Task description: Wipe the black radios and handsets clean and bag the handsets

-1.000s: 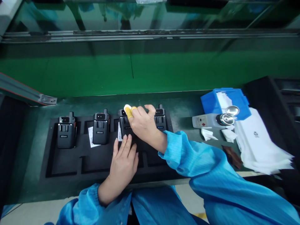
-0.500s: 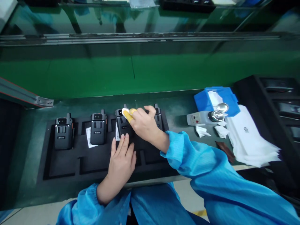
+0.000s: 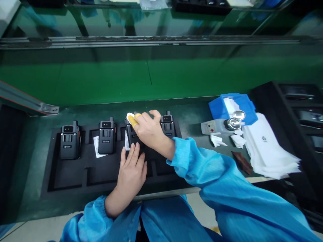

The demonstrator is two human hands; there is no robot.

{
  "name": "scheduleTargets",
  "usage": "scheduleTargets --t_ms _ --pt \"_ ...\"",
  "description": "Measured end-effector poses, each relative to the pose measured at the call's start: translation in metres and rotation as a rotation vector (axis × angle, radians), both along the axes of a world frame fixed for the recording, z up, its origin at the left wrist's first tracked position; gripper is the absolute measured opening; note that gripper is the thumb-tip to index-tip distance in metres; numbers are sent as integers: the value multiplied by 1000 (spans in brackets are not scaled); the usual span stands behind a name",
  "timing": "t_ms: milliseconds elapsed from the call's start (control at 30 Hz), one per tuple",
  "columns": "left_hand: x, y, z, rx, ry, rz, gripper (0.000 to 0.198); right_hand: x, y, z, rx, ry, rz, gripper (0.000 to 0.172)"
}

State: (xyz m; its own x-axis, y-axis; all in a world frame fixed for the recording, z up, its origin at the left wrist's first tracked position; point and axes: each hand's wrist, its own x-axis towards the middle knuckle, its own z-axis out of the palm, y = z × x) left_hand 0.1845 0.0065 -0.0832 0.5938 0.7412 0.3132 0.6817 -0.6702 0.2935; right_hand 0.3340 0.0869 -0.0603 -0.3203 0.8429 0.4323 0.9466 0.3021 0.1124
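Several black handheld devices with stub antennas, marked "Riton", stand in a row in a black foam tray [image 3: 65, 178]. My right hand [image 3: 151, 131], with yellow finger cots on its fingers, presses a small white wipe [image 3: 130, 118] against the top of the third device [image 3: 131, 134] from the left, covering much of it. The fingertips of my left hand [image 3: 132, 168] lie flat and stretched out at that device's lower edge. Two devices [image 3: 70, 143] [image 3: 107, 137] sit to the left, and another [image 3: 168, 126] shows beyond my right hand.
On the right are a blue box [image 3: 248, 107] of white wipes, a bottle [image 3: 210, 127] with a metal pump top, crumpled wipes [image 3: 217, 141], a brown wrapper [image 3: 241, 162] and stacked white cloths [image 3: 264, 148]. A black tray [image 3: 275, 104] holding devices stands beyond them.
My right hand has slid slightly left with the wipe, towards the device's upper left corner, uncovering more of the rightmost device. My left hand stays nearly in place.
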Motion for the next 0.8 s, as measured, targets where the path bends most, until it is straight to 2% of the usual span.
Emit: scheduleTargets --t_ms 100,233,433,500,667,800 --pt "0 1 0 11 -1 -3 26 -4 -1 -3 2 -19 -12 28" --pt "1 2 0 35 -2 -8 26 7 -8 -4 -45 -24 -77 32" --pt "-3 0 4 18 -21 -16 25 21 -32 1 -23 -39 -185 30" --pt "-6 -1 4 12 -26 -15 25 18 -42 1 -18 -35 -162 30" --pt "-10 -3 3 -22 -4 0 29 -5 -54 -8 -51 -31 49 29" --pt "-9 -2 2 -55 12 5 32 -13 -51 -13 -40 -35 81 32"
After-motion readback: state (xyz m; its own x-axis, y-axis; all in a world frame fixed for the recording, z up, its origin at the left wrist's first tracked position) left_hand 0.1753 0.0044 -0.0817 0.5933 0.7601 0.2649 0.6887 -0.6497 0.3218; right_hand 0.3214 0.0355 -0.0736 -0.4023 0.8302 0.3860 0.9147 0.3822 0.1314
